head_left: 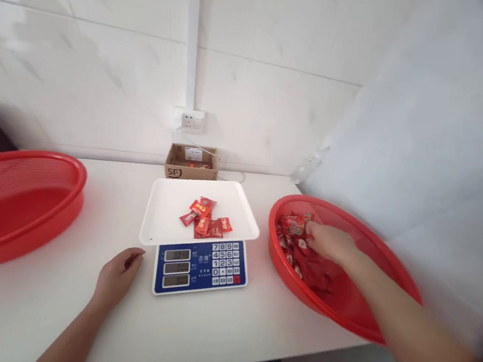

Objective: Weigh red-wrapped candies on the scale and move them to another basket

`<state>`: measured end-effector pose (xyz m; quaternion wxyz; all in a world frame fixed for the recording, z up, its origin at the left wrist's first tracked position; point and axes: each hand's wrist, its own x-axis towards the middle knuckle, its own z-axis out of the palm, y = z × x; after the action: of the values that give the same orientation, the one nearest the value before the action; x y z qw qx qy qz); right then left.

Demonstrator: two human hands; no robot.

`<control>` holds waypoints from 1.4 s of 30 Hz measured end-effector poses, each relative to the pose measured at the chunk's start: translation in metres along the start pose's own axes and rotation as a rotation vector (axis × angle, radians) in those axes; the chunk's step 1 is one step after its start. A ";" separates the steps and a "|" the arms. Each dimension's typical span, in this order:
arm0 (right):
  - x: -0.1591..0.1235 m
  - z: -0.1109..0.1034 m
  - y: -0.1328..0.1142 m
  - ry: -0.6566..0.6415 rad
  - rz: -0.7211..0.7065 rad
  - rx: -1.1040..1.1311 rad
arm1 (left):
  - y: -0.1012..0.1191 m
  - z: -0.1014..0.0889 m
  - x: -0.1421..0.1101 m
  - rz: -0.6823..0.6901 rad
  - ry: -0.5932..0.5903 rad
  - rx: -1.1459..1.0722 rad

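Observation:
My right hand [328, 243] reaches into the red basket [389, 272] on the right. Its fingers are closed on a shiny red packet [295, 225], above a heap of other small red packets [315, 275]. My left hand [118, 274] rests on the table left of the scale, its fingers curled in with nothing seen in them. The blue and white digital scale [202, 268] has a white tray [165, 207] on top. Several red packets [203, 223] lie in a loose pile on that tray. The scale's display digits are too faint to read surely.
Another red basket [61, 212] stands at the left. Behind the scale is a small cardboard box [181, 172] with some red packets inside. A clear plastic bottle [307, 168] lies by the wall. A socket [193, 121] with a cable is above the box.

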<state>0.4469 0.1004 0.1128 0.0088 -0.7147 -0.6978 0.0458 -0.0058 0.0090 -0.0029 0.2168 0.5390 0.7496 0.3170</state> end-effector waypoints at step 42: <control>-0.103 0.142 -0.097 0.169 0.044 1.213 | -0.004 -0.127 0.034 0.046 0.535 0.597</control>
<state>0.3369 -0.0071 -0.0160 0.4686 -0.5978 -0.5292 0.3781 -0.1041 0.0095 0.0848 -0.1591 0.4934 0.8265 0.2192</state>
